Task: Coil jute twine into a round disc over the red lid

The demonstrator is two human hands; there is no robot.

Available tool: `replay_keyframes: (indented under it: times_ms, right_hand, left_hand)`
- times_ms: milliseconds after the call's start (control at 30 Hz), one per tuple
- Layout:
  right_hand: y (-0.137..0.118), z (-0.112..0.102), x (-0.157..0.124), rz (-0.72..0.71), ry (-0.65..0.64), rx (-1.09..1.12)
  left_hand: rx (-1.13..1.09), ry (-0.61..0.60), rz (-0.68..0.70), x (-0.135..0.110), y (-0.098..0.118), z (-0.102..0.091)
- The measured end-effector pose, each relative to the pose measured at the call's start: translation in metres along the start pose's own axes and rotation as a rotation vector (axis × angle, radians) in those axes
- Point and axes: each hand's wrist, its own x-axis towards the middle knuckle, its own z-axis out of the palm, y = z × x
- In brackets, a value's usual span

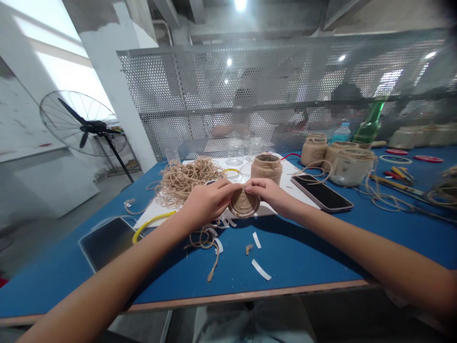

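Both hands hold a round twine-covered disc (244, 202), about the size of a jar lid, tilted so its coiled face points towards me. My left hand (210, 199) pinches its upper left edge. At the upper right edge, the fingers of my right hand (266, 191) press on the rim. A twine-wrapped jar (266, 167) stands just behind the hands. To the left lies a loose heap of twine (191, 178), partly on a white sheet (300, 194). A twine end (211, 272) and white paper strips (261, 270) lie in front of the disc.
A phone (323, 192) lies at right, near a glass jar (349, 167), wrapped jars (314, 149) and a green bottle (371, 121). At left are a dark tablet-like panel (110, 242) and a yellow ring (152, 222). A perforated screen (207, 90) stands behind the blue table (303, 257).
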Motion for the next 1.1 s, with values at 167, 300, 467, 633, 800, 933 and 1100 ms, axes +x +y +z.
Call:
replay_keyframes:
  times_ms: [167,300,467,633,800,933,1100]
  right_hand:
    - [-0.0002,0.0006,-0.0002,0.007,0.01,-0.019]
    - [0.0,0.0008,0.0001,0.014,0.032,-0.016]
    - [-0.0004,0.0006,0.0006,0.014,0.042,-0.001]
    - [-0.0024,0.0011,0.0,0.026,0.054,0.067]
    - [-0.0049,0.0013,-0.0004,0.019,0.082,0.218]
    - [-0.0047,0.0003,0.0006,-0.013,0.112,0.281]
    - [-0.003,0.0007,0.0007,-0.037,0.126,0.306]
  left_hand:
    - [0.187,0.057,0.076,-0.0014,-0.002,0.0033]
    - [0.293,0.075,0.077,-0.0018,-0.0022,0.004]
    - [0.372,0.1,0.103,-0.0018,-0.0027,0.0036]
    - [0.347,0.091,0.1,-0.0013,-0.0025,0.0028]
    - [0.238,0.069,0.024,-0.0005,-0.0006,0.001]
    - [0.048,0.027,-0.041,-0.0002,0.0007,-0.0005]
    - [-0.185,0.024,-0.163,0.0024,0.0043,-0.0014]
